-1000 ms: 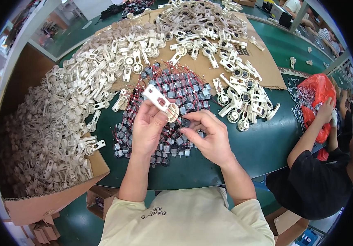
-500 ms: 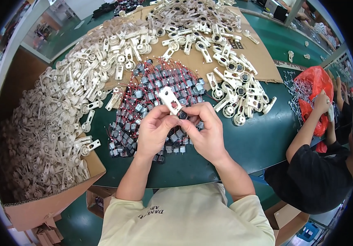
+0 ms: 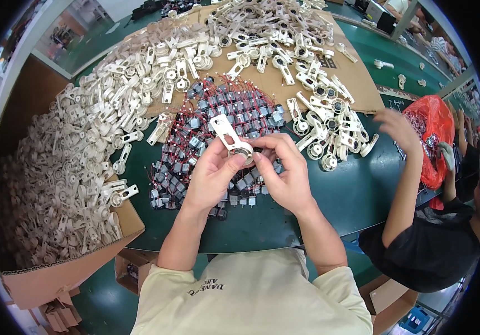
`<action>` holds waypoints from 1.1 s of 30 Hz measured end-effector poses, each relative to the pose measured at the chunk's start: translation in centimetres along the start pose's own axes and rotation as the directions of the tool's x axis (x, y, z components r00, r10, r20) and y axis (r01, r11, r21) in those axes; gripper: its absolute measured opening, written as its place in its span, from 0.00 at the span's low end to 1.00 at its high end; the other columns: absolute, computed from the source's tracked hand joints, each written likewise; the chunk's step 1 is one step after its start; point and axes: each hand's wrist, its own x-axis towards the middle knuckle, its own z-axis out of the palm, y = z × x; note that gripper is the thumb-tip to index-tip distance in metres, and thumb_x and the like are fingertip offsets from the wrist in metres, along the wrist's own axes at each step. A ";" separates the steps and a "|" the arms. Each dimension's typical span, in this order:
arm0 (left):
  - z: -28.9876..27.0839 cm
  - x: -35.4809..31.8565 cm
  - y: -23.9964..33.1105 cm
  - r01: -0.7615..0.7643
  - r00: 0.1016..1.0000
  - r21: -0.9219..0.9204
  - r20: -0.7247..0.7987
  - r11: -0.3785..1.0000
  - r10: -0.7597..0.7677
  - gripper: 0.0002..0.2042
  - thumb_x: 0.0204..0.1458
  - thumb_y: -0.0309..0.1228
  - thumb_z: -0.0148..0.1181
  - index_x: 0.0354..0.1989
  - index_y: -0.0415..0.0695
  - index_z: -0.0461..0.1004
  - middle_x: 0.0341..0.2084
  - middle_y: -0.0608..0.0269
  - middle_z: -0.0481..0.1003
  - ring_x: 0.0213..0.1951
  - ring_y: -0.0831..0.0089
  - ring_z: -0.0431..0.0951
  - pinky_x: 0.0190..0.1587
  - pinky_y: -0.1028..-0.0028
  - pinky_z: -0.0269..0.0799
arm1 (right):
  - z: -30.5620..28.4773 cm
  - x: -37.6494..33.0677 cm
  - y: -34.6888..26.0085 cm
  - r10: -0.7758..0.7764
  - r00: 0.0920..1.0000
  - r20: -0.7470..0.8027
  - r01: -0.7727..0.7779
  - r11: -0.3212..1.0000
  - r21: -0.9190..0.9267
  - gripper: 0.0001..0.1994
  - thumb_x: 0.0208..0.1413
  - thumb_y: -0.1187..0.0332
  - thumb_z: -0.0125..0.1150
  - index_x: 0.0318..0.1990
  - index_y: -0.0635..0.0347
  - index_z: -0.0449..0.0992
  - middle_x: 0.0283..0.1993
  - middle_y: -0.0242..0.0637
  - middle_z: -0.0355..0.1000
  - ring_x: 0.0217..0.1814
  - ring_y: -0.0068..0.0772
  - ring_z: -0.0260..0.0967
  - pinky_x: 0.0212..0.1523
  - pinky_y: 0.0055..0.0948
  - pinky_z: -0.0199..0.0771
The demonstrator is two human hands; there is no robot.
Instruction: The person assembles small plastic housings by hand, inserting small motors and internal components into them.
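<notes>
A white plastic housing with a long slotted arm and a round ring end is held up over the table. My left hand is closed on it, the thumb against the ring end. On the other side, my right hand pinches the edge of that ring with its fingertips. A dark round piece shows inside the ring, partly hidden by the fingers. Beneath and beyond both hands lies a heap of small grey motors with red wires.
White housings are piled on flattened cardboard. A large carton full of white parts stands at left. Several housings with black round inserts lie at right. A co-worker's hand reaches beside a red plastic bag of small metal pieces.
The housing has turned in my hands, so its ring end now faces up. The co-worker's hand has left the red bag and moved left, toward the white housings.
</notes>
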 end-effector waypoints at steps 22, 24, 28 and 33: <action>1.3 0.0 0.1 0.020 1.000 0.070 -0.003 0.997 -0.020 0.19 0.57 0.20 0.54 0.56 0.36 0.61 0.47 0.57 0.71 0.49 0.72 0.74 0.53 0.73 0.70 | 0.2 -0.3 1.6 0.353 0.936 -0.019 -0.324 0.879 0.348 0.09 0.55 0.74 0.59 0.43 0.66 0.73 0.32 0.28 0.73 0.30 0.15 0.67 0.32 0.18 0.68; 1.3 0.1 -0.3 0.022 1.000 0.041 -0.015 0.999 -0.022 0.18 0.57 0.19 0.54 0.56 0.34 0.62 0.47 0.56 0.72 0.48 0.71 0.75 0.53 0.73 0.70 | -0.3 -0.2 1.1 0.388 0.922 0.017 -0.363 0.847 0.389 0.10 0.57 0.74 0.58 0.45 0.66 0.71 0.34 0.28 0.71 0.33 0.15 0.67 0.35 0.18 0.69; 1.5 0.1 -1.0 -0.035 0.999 0.068 -0.006 0.997 0.035 0.16 0.56 0.19 0.54 0.53 0.34 0.65 0.46 0.56 0.73 0.48 0.72 0.75 0.53 0.73 0.70 | -0.8 -0.1 0.3 0.427 0.884 0.189 -0.447 0.658 0.606 0.13 0.56 0.76 0.56 0.48 0.65 0.67 0.41 0.33 0.68 0.40 0.18 0.66 0.41 0.19 0.68; 1.3 -0.1 -1.9 -0.101 0.995 0.208 0.005 0.973 0.102 0.15 0.55 0.18 0.55 0.51 0.35 0.66 0.44 0.60 0.71 0.47 0.73 0.74 0.51 0.74 0.71 | -0.9 0.0 0.8 0.454 0.858 0.241 -0.500 0.625 0.600 0.12 0.54 0.76 0.56 0.45 0.64 0.65 0.41 0.32 0.67 0.40 0.18 0.65 0.40 0.20 0.67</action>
